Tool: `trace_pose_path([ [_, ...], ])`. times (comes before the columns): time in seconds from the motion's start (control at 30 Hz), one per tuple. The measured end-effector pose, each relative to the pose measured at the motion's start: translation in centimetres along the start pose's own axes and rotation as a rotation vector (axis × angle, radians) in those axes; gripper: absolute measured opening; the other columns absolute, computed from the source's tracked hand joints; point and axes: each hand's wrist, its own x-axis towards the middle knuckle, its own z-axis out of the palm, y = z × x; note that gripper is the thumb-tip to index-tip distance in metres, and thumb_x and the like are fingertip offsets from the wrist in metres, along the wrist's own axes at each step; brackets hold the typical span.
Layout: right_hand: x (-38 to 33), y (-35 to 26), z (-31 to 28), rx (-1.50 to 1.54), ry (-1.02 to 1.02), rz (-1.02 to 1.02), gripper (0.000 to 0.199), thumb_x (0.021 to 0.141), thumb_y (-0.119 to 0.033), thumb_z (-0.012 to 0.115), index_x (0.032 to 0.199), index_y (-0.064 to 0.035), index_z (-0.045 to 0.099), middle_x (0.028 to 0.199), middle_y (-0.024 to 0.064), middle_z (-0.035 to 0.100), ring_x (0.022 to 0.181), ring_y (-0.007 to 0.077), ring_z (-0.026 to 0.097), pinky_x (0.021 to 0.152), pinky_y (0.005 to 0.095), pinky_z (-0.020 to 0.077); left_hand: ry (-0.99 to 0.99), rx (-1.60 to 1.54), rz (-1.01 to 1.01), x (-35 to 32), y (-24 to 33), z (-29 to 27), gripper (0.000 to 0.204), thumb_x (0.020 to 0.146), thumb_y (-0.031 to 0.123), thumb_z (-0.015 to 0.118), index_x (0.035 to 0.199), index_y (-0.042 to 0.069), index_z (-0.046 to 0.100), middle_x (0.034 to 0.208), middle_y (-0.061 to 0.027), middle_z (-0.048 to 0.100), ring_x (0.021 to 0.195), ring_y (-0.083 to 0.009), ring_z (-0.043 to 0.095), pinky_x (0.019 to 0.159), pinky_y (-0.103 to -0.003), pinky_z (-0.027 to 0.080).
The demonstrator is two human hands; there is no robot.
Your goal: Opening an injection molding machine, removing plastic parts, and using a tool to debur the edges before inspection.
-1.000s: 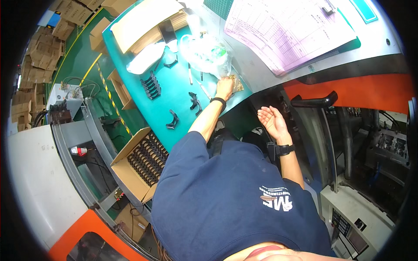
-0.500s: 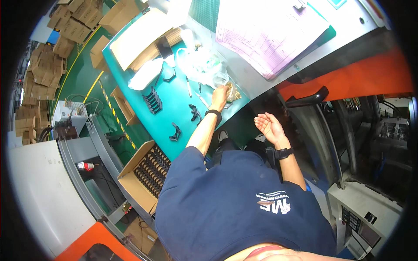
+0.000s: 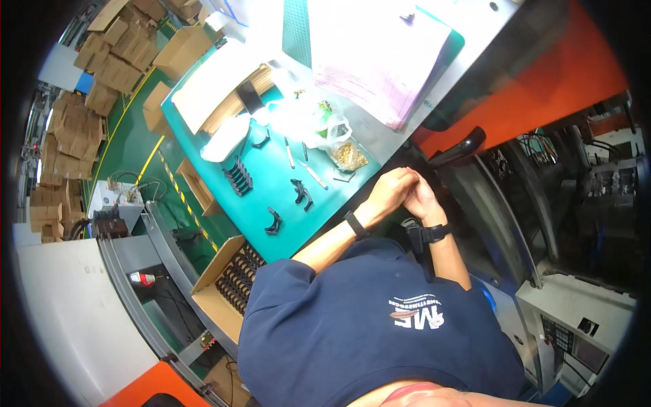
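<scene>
**Hands joined at the near edge of the teal bench**

Far left: stacks of brown cardboard boxes [image 3: 102,74] on the green floor. Nearer the body, an open carton [image 3: 227,285] sits below the bench edge, filled with rows of black parts.

The teal bench top [image 3: 224,146] runs from upper left toward the centre. On it, left to right: a row of black parts [image 3: 239,176] standing together; one black curved part [image 3: 272,222] lying alone near the front edge; another black part [image 3: 302,192] just right of it, apart from the first. Behind these, a white bag [image 3: 224,138], a pale cardboard tray [image 3: 234,102], two thin pen-like sticks [image 3: 313,174], and a clear plastic bag [image 3: 319,122]. A small clear bag of brass-coloured pieces [image 3: 348,156] lies close to the bench's right front corner. A large pink-printed sheet [image 3: 380,61] covers the grey surface beyond.

Left hand [image 3: 388,191]: black band on the wrist, fingers curled, pressed against the right hand just off the bench corner, near the brass bag but not touching it. Right hand [image 3: 422,199]: watch on the wrist, fingers folded over the left hand. The two hands are closed together; cannot tell whether anything is pinched between them, since the fingers hide the gap.

Right: orange machine body [image 3: 576,64], a black lever handle [image 3: 456,148], dark cables and grey panels below.
</scene>
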Motion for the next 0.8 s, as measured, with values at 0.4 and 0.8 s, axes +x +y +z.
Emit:
trace_pose_path([
  [0.4, -12.7, -5.1, -0.1, 0.049, 0.089, -0.395, 0.035, 0.099, -0.029, 0.045, 0.103, 0.0017, 0.062, 0.099, 0.0128, 0.067, 0.091, 0.0244, 0.065, 0.086, 0.0362, 0.0515, -0.332, -0.353, 0.385, 13.1, 15.0, 3.9, 0.014, 0.074, -0.006, 0.065, 0.086, 0.001, 0.067, 0.087, -0.0132, 0.068, 0.081, -0.0277, 0.068, 0.071, -0.033, 0.054],
  [0.8, -30.3, -7.2, -9.6, 0.550, -0.021, -0.847, 0.039, 0.100, -0.024, 0.040, 0.105, 0.0093, 0.061, 0.101, 0.0246, 0.067, 0.099, 0.0370, 0.065, 0.092, 0.0448, 0.0514, -0.530, -1.143, 0.071, 41.8, 31.2, 35.5, 0.016, 0.092, 0.009, 0.064, 0.099, -0.005, 0.065, 0.086, -0.0081, 0.068, 0.074, -0.0123, 0.062, 0.068, -0.025, 0.050],
])
